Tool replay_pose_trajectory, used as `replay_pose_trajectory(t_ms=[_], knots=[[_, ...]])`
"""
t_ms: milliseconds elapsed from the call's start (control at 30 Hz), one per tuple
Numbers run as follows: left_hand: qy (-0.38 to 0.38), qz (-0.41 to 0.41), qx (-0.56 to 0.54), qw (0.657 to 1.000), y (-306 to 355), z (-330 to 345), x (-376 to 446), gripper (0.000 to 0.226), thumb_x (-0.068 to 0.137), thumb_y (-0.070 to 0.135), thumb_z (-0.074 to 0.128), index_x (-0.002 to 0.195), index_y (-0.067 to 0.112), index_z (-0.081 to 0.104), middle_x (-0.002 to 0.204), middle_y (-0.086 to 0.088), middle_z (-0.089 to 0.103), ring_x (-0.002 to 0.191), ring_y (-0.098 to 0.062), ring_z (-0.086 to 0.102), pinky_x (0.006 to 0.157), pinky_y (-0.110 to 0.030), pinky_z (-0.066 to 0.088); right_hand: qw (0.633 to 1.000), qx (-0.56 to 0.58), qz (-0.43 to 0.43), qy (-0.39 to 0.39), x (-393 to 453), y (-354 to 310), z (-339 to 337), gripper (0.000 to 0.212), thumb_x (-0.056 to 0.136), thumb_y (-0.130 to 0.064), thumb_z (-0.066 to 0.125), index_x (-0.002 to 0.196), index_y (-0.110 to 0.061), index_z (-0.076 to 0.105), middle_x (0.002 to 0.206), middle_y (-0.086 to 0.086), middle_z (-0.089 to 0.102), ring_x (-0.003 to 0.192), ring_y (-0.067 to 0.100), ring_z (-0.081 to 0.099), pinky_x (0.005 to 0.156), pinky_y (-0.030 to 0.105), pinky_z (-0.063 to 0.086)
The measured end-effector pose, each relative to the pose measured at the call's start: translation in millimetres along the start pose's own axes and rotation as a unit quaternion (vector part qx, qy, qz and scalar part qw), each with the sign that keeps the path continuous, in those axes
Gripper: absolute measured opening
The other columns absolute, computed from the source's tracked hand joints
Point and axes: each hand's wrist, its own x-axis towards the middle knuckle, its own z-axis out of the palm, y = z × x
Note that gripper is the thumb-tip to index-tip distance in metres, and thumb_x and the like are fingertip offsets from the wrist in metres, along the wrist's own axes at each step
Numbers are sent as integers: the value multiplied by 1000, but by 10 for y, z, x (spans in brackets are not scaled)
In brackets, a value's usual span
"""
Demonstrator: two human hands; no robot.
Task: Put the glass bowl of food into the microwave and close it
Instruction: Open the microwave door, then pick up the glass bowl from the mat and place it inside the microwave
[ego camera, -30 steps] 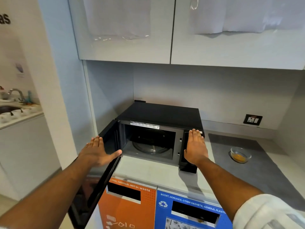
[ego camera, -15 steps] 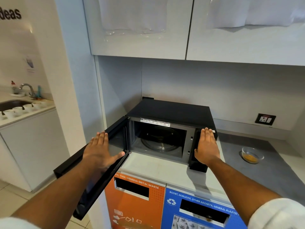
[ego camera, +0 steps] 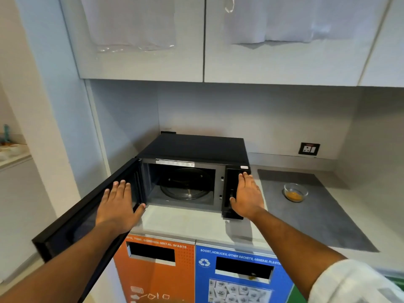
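A black microwave [ego camera: 196, 147] stands on the counter with its door [ego camera: 72, 228] swung wide open to the left. Its cavity holds only a glass turntable [ego camera: 185, 184]. My left hand [ego camera: 118, 206] lies flat on the inner face of the door, fingers apart. My right hand [ego camera: 247, 197] rests flat against the control panel [ego camera: 229, 182] at the microwave's right front. A small glass bowl [ego camera: 295, 192] with orange food sits on a dark grey mat [ego camera: 317, 217], to the right of the microwave and apart from both hands.
Orange [ego camera: 153, 274] and blue [ego camera: 236, 278] waste bin fronts sit below the counter's front edge. White wall cabinets [ego camera: 205, 40] hang overhead. A wall socket [ego camera: 309, 148] is behind the bowl. A side counter [ego camera: 13, 156] with cups is at far left.
The view has shifted up and to the right over the last second. Both hands stay flat on the door and the panel; the door looks a little wider open. The bowl has not moved.
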Motion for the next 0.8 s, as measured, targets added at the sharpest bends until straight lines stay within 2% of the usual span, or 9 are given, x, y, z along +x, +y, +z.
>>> replay_pose_trajectory(t_ms=[200,333,533,667,800], knots=[[17,60,-43,997,872,-24,-37,85,93,61,39,157,9,19,167,-10,19,156,-27,11,127,-44,12,998,68,11,1,-196,423,-63,96,92,-41,69,162,-13,9,171,11,12,158,32,12,127,43,21],[25,91,-70,993,1653,-33,-38,81,93,59,41,156,11,23,166,-8,23,156,-25,14,127,-42,13,998,66,18,-7,-280,888,-99,96,92,-44,67,162,-14,9,172,9,10,158,31,11,127,43,19],[15,122,-127,984,2806,32,-64,80,92,60,44,156,14,24,166,-5,25,155,-23,16,127,-40,13,995,86,29,-26,-345,1672,-160,94,92,-43,67,161,-14,10,171,9,12,158,32,13,125,45,25],[-14,119,-184,976,3534,123,-107,78,93,58,47,155,16,27,165,-5,27,155,-24,18,127,-40,15,991,114,48,-41,-357,2259,-155,92,91,-41,69,160,-13,14,168,12,21,152,35,28,119,44,36],[-70,71,-264,959,4056,237,-170,76,92,56,52,153,17,29,163,-7,33,152,-29,26,123,-45,27,989,133,62,-27,-364,2701,-137,81,92,-42,66,156,-12,25,159,12,37,143,32,42,113,42,44]])
